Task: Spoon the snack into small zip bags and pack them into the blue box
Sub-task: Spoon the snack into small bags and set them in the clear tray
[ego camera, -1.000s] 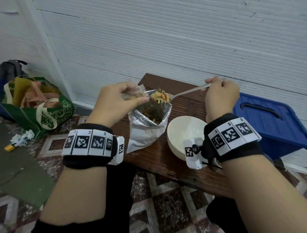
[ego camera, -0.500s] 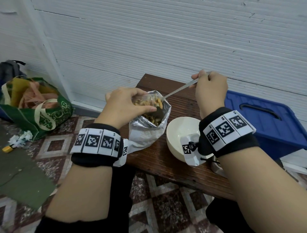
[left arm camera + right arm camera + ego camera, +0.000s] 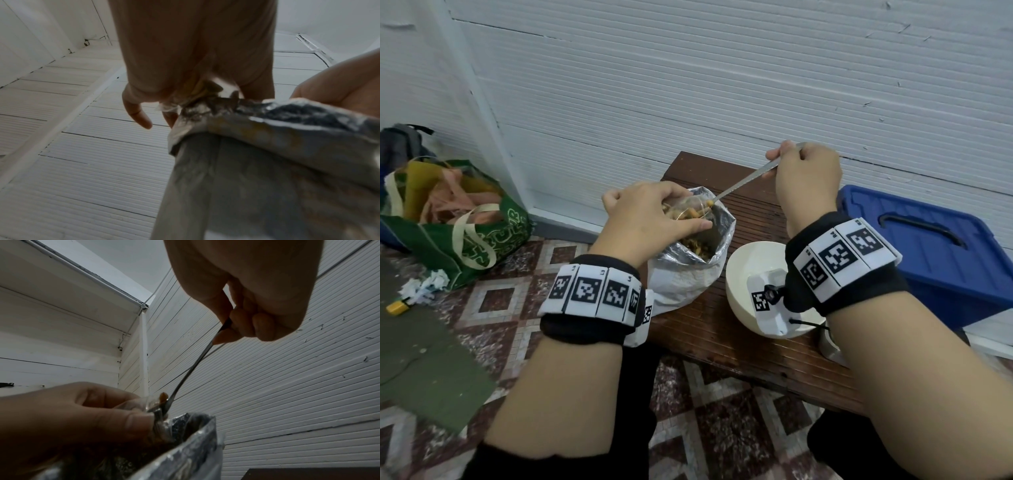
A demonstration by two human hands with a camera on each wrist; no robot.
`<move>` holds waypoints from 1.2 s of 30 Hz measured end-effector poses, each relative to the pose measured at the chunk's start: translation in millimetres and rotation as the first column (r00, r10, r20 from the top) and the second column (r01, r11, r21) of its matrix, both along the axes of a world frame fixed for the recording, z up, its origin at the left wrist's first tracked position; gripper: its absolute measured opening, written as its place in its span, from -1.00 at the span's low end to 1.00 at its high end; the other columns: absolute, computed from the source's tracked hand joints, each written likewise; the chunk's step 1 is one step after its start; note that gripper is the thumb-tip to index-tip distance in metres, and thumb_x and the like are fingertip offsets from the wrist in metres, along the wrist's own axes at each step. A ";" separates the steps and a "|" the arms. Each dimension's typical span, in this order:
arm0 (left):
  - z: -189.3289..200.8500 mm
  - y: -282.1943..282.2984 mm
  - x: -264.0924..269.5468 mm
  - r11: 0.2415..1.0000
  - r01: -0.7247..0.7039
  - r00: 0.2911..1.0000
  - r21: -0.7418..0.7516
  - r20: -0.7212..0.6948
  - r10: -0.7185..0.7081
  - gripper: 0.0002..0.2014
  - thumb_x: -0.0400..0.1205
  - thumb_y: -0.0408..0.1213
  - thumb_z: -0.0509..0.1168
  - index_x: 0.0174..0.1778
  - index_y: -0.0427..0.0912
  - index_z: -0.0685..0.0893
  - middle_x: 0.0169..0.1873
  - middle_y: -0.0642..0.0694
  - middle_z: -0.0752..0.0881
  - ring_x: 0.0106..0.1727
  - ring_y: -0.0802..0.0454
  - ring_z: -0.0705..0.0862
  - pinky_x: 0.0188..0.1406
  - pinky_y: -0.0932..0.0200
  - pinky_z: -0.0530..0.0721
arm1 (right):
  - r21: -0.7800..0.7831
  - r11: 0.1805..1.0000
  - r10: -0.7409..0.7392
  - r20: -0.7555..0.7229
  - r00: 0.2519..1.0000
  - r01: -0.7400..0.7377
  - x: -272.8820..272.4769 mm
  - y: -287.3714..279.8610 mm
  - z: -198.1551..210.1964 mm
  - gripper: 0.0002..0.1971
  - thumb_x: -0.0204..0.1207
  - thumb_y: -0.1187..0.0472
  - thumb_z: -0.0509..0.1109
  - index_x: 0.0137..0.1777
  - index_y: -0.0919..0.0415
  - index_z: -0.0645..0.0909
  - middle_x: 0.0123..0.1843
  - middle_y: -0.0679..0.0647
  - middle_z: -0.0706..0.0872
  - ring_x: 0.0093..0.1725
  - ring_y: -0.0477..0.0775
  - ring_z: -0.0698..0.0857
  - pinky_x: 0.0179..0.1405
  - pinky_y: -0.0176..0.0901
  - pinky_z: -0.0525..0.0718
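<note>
My left hand point(image 3: 650, 219) pinches a small clear zip bag point(image 3: 688, 210) open over the mouth of the silver foil snack bag point(image 3: 688, 277) on the wooden bench point(image 3: 722, 342). The zip bag holds yellow-brown snack pieces. My right hand point(image 3: 804, 178) grips the handle of a metal spoon point(image 3: 743, 185), tilted down to the left with its bowl inside the zip bag. In the right wrist view the spoon point(image 3: 191, 368) runs from my fingers point(image 3: 242, 324) down into the zip bag point(image 3: 152, 404) held by my left hand point(image 3: 86, 415). The blue box point(image 3: 935, 253) stands at the right, lid on.
A white bowl point(image 3: 743, 274) sits on the bench right of the foil bag point(image 3: 267, 162), partly behind my right wrist. A green shopping bag point(image 3: 455, 222) stands on the tiled floor at the left, with paper scraps point(image 3: 424, 287) near it. A white ribbed wall point(image 3: 722, 85) is close behind.
The spoon, loaded and held level above the foil bag a second ago, has tipped down into the zip bag. My right hand moved left and up. My left hand shifted slightly right.
</note>
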State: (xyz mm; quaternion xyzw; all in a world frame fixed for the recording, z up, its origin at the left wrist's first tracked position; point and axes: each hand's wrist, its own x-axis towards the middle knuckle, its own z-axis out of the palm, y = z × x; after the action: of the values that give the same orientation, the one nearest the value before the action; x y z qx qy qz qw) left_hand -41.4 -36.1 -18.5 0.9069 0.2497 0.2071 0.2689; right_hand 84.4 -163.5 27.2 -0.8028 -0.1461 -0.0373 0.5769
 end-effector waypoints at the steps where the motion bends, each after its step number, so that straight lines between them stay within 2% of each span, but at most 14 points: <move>1: -0.3 -0.4 0.0 1.000 -0.001 1.000 -0.003 0.011 0.001 -0.52 0.34 0.33 0.44 0.10 0.19 0.68 -0.07 0.26 0.64 0.05 0.21 0.43 0.05 0.12 0.08 | 0.000 1.000 0.003 0.006 1.000 -0.003 -0.2 0.1 0.6 -0.67 0.71 0.17 0.15 -0.18 0.13 0.70 -0.31 0.00 0.70 -0.59 -0.30 0.52 -0.58 -0.58 0.39; 5: -0.4 -2.5 1.6 1.000 -0.010 0.997 0.005 0.073 0.010 -0.52 0.33 0.33 0.44 0.10 0.20 0.68 -0.05 0.27 0.64 0.06 0.26 0.45 0.06 0.13 0.06 | 0.030 0.999 0.035 0.030 0.999 -0.036 -2.0 1.7 2.8 -0.68 0.71 0.17 0.15 -0.16 0.16 0.70 -0.27 0.06 0.72 -0.63 -0.38 0.51 -0.59 -0.61 0.37; 7: 1.0 -5.5 1.9 1.000 -0.005 0.994 -0.005 0.110 0.006 -0.55 0.33 0.33 0.44 0.06 0.24 0.66 -0.08 0.32 0.63 0.07 0.27 0.46 0.04 0.15 0.04 | 0.057 0.996 0.063 0.061 0.996 -0.067 -4.8 3.5 4.0 -0.69 0.71 0.16 0.15 -0.14 0.17 0.70 -0.25 0.06 0.73 -0.53 -0.38 0.59 -0.47 -0.64 0.43; 12: 1.1 -8.2 2.2 0.997 -0.027 0.987 -0.066 0.159 0.037 -0.61 0.38 0.31 0.42 0.04 0.26 0.59 -0.07 0.33 0.60 0.10 0.26 0.47 0.12 0.17 0.05 | 0.181 0.956 0.173 0.282 0.944 -0.229 -18.7 2.7 8.7 -0.71 0.72 0.19 0.16 -0.23 0.02 0.57 -0.23 -0.08 0.70 -0.34 -0.26 0.63 -0.20 -0.47 0.55; 15: 1.7 -6.2 0.4 0.990 -0.066 0.980 -0.122 0.180 0.088 -0.61 0.40 0.31 0.40 0.04 0.27 0.53 -0.16 0.38 0.56 0.07 0.25 0.49 0.23 0.15 0.10 | 0.231 0.938 0.157 0.385 0.910 -0.259 -22.7 -0.1 12.5 -0.75 0.71 0.22 0.15 -0.18 0.09 0.57 -0.22 -0.13 0.68 -0.29 -0.21 0.63 -0.16 -0.45 0.54; 17: -0.2 -3.3 -1.1 0.978 -0.060 0.972 -0.201 0.209 0.103 -0.62 0.40 0.30 0.41 0.02 0.25 0.55 -0.18 0.39 0.55 0.09 0.20 0.56 0.41 0.04 0.21 | 0.281 0.925 0.121 0.423 0.898 -0.257 -22.6 -2.2 14.3 -0.76 0.71 0.24 0.14 -0.12 0.20 0.59 -0.23 -0.14 0.67 -0.27 -0.16 0.65 -0.17 -0.38 0.59; 19: -2.0 -0.9 -3.0 0.960 -0.053 0.961 -0.275 0.248 0.124 -0.69 0.40 0.28 0.44 -0.10 0.25 0.58 -0.14 0.39 0.59 0.12 0.16 0.62 0.42 -0.20 0.45 | 0.336 0.909 0.080 0.440 0.894 -0.247 -21.8 -4.7 15.8 -0.77 0.72 0.26 0.14 -0.09 0.26 0.60 -0.22 -0.10 0.66 -0.26 -0.13 0.65 -0.20 -0.41 0.57; 21: -1.1 -0.8 -5.3 0.947 -0.052 0.949 -0.316 0.278 0.145 -0.75 0.41 0.23 0.47 -0.19 0.26 0.59 -0.16 0.38 0.62 0.06 0.31 0.61 0.39 -0.21 0.51 | 0.385 0.897 0.032 0.431 0.902 -0.216 -20.3 -7.5 16.4 -0.76 0.72 0.27 0.13 -0.12 0.21 0.59 -0.22 -0.05 0.66 -0.27 -0.16 0.64 -0.21 -0.44 0.55; 23: 1.2 -1.3 -7.2 0.934 -0.025 0.938 -0.357 0.314 0.145 -0.79 0.43 0.14 0.49 -0.18 0.22 0.61 -0.17 0.36 0.65 0.01 0.48 0.56 0.36 -0.04 0.57 | 0.419 0.894 -0.024 0.396 0.918 -0.157 -18.6 -9.8 15.0 -0.74 0.72 0.24 0.14 -0.18 0.08 0.57 -0.25 -0.10 0.67 -0.29 -0.17 0.64 -0.21 -0.38 0.58; 26: 3.5 -0.6 -9.9 0.920 0.012 0.933 -0.391 0.335 0.130 -0.75 0.46 0.03 0.50 -0.03 0.08 0.67 -0.14 0.33 0.66 -0.02 0.54 0.55 0.12 0.29 0.60 | 0.431 0.901 -0.108 0.312 0.944 -0.040 -17.0 -13.0 8.2 -0.71 0.71 0.19 0.15 -0.23 -0.04 0.56 -0.37 -0.24 0.66 -0.31 -0.18 0.66 -0.19 -0.35 0.62; 28: 3.7 0.7 -11.7 0.918 0.012 0.930 -0.395 0.341 0.134 -0.69 0.45 0.04 0.50 0.03 0.03 0.68 -0.11 0.30 0.68 0.00 0.52 0.56 0.06 0.38 0.56 | 0.437 0.899 -0.151 0.254 0.955 0.026 -16.0 -16.0 1.3 -0.69 0.71 0.18 0.16 -0.26 -0.06 0.56 -0.39 -0.25 0.66 -0.32 -0.17 0.68 -0.20 -0.40 0.59; 31: 3.6 3.2 -13.9 0.908 0.002 0.917 -0.419 0.362 0.165 -0.60 0.41 0.08 0.51 0.09 -0.02 0.71 -0.02 0.22 0.73 0.09 0.37 0.65 0.18 0.21 0.65 | 0.402 0.909 -0.196 0.190 0.962 0.106 -14.1 -21.4 -8.3 -0.69 0.71 0.15 0.16 -0.26 -0.05 0.58 -0.33 -0.17 0.67 -0.30 -0.17 0.69 -0.27 -0.51 0.52; 34: 4.3 3.5 -14.6 0.889 0.018 0.897 -0.458 0.400 0.187 -0.59 0.41 0.04 0.54 0.11 -0.04 0.71 -0.03 0.17 0.77 0.09 0.32 0.69 0.21 0.04 0.71 | 0.315 0.943 -0.163 0.144 0.976 0.111 -12.8 -25.2 -18.8 -0.72 0.71 0.14 0.17 -0.18 0.09 0.65 -0.33 -0.07 0.70 -0.40 -0.39 0.63 -0.33 -0.58 0.49; 36: 5.8 1.6 -13.8 0.886 0.043 0.890 -0.463 0.421 0.177 -0.60 0.43 0.00 0.54 0.13 -0.05 0.70 -0.04 0.17 0.77 0.08 0.34 0.70 0.21 0.06 0.71 | 0.210 0.975 -0.110 0.141 0.984 0.079 -15.9 -25.6 -26.3 -0.73 0.69 0.13 0.20 -0.16 0.09 0.68 -0.39 -0.10 0.70 -0.42 -0.44 0.60 -0.33 -0.59 0.47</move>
State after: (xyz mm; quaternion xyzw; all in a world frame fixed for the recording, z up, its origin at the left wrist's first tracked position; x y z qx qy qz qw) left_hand -55.2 -34.5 -12.7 0.7345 0.2543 0.3563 0.5185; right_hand 68.5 -189.1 0.9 -0.7405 -0.1468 -0.1405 0.6407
